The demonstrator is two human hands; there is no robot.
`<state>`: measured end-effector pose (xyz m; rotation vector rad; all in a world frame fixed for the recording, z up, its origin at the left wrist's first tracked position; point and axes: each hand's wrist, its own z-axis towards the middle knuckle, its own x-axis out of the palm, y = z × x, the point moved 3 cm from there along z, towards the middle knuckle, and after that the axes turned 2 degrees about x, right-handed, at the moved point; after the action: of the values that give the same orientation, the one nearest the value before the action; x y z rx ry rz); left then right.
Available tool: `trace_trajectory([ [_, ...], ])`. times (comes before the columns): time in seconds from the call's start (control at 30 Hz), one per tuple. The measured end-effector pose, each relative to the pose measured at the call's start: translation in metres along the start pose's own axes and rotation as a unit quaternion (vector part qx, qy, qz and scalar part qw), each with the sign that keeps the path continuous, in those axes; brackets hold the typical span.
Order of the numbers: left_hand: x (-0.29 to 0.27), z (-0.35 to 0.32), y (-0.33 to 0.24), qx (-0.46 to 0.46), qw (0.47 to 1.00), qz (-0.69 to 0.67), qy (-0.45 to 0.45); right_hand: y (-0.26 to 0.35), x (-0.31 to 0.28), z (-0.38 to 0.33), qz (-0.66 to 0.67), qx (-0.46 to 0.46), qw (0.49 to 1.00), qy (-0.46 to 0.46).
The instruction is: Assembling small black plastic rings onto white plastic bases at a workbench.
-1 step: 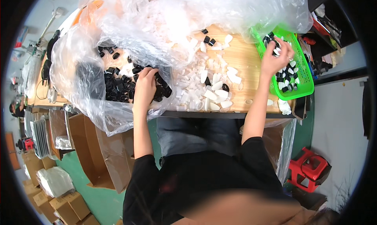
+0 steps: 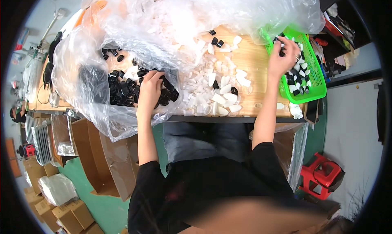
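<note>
My left hand [image 2: 150, 91] reaches into a clear plastic bag [image 2: 75, 66] that lies open on the table. Its curled fingers close on a black cap [image 2: 166, 84] at the right side of a heap of black caps [image 2: 120, 91]. Over the far left part of a green basket [image 2: 316, 96], my right hand [image 2: 285, 57] is bent downward with its fingers apart. A black piece shows between the thumb and fingers, apparently not gripped. Mixed black and white pieces [image 2: 301, 75] lie in the basket.
White and translucent pieces [image 2: 208, 99] are strewn over the wooden table [image 2: 255, 62] between my hands. A few black caps [image 2: 217, 41] lie farther back, near more clear plastic sheeting [image 2: 286, 9]. A red stool [image 2: 320, 175] and cardboard boxes [image 2: 96, 160] stand below.
My right hand has shifted slightly left, with its fingers spread more over the basket. The left hand has moved very little among the black caps.
</note>
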<state>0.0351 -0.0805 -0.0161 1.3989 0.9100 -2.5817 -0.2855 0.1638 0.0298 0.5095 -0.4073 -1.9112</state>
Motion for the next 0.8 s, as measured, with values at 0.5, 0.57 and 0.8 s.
trace_trajectory([
  [0.5,-0.037,0.034,-0.016,-0.135,0.977,-0.163,-0.030,0.047,0.089,-0.101,0.137,-0.059,0.870,0.470],
  [0.57,-0.019,0.052,-0.038,-0.130,0.885,-0.446,-0.017,0.050,0.094,-0.107,0.068,-0.133,0.875,0.460],
  [0.8,0.064,0.083,-0.048,-0.139,0.724,-0.672,0.064,0.050,0.088,-0.094,0.094,-0.010,0.875,0.475],
])
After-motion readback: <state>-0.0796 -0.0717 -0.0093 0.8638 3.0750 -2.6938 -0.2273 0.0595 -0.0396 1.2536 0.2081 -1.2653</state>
